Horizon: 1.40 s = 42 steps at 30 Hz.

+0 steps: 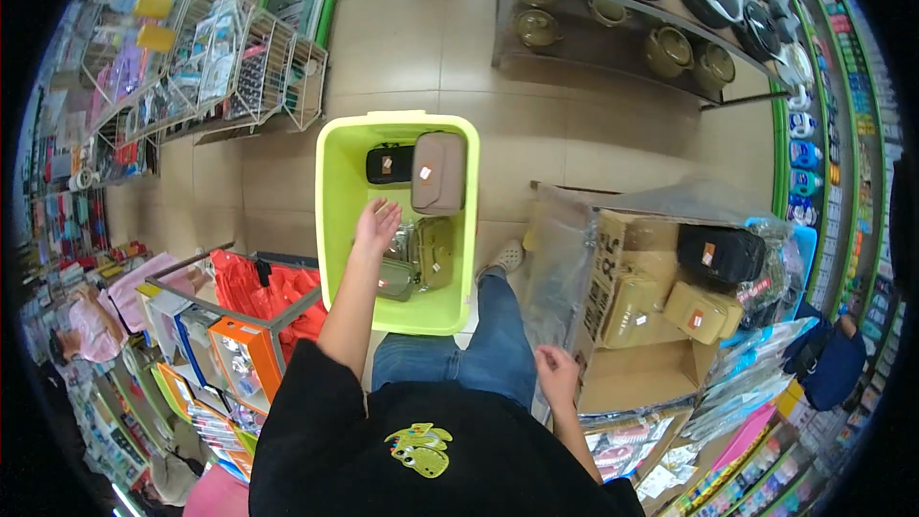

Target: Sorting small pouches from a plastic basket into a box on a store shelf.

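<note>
Status, head view, shop aisle w/ tiled floor.

1. Container: lime-green rectangular plastic bin (335, 220) stands on the floor in front of the person's feet. Contents so far: a black zip pouch (389, 164) at the far-left corner, a tall beige fabric pouch (437, 172) against the far-right wall, and approx. two olive-green pouches in clear wrap (421, 254) toward the near-right corner. Near-left part of the bin floor is bare.

2. Left hand (375, 226): reaches over the bin interior, palm down, fingers spread and released; it grasps nothing. It hovers just beside the wrapped olive pouches, touching or not cannot be told.

3. Right hand (555, 370): held low at the person's side, near the front edge of an open brown cardboard carton (622, 383). Fingers loosely curled, no item visibly in it.

4. Supply: the carton, draped in clear plastic sheeting (560, 258), holds more stock: a black pouch (720, 253) on top, tan pouches (704, 313) below it, boxed goods beside them.

5. Progress, judged: transfer from carton to bin looks partly done. Approx. four pouches sit in the bin; several remain in the carton. Both hands are free for the next pick.
</note>
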Each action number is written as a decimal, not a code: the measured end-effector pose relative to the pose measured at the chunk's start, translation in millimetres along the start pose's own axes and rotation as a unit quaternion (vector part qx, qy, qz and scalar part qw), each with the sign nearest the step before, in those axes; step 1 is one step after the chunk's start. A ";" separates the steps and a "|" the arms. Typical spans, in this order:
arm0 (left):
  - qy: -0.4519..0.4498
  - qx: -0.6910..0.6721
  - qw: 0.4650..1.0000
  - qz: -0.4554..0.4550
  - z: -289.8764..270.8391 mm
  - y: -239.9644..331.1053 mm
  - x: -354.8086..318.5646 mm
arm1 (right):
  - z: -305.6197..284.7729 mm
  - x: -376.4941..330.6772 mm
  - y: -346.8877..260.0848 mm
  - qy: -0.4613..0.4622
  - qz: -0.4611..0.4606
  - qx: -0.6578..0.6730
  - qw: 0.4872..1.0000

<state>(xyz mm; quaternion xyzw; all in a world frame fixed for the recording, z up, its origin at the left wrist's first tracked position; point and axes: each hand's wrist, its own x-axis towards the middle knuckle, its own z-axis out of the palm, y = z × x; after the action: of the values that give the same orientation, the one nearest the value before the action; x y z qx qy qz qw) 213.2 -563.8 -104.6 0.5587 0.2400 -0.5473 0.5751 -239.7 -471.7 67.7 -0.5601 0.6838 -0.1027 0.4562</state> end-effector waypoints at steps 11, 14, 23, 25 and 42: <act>0.127 -0.077 0.988 -0.033 -39.9 -20.8 198.8 | 89.1 -61.1 56.1 -0.109 0.184 -0.020 0.977; 0.072 -0.077 0.994 -0.010 -56.8 -8.1 227.1 | 106.9 -62.9 58.9 -0.103 0.159 -0.011 0.982; 0.114 0.059 0.945 0.300 -26.0 9.9 132.1 | 119.2 -47.1 3.2 -0.120 0.129 -0.047 0.983; 0.135 0.136 0.885 0.424 -41.6 14.4 99.2 | 118.2 -41.3 -15.6 -0.124 0.092 -0.055 0.987; -0.445 0.412 0.765 0.218 16.4 -14.4 -255.8 | 2.0 -27.3 -167.8 -0.087 -0.110 0.105 0.985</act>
<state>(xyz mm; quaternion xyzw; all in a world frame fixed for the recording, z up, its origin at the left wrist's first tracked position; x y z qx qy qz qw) 121.6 -483.0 121.2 0.4728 -0.4196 -0.6405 0.4361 -126.5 -506.5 189.7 -0.5879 0.5610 -0.1747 0.5560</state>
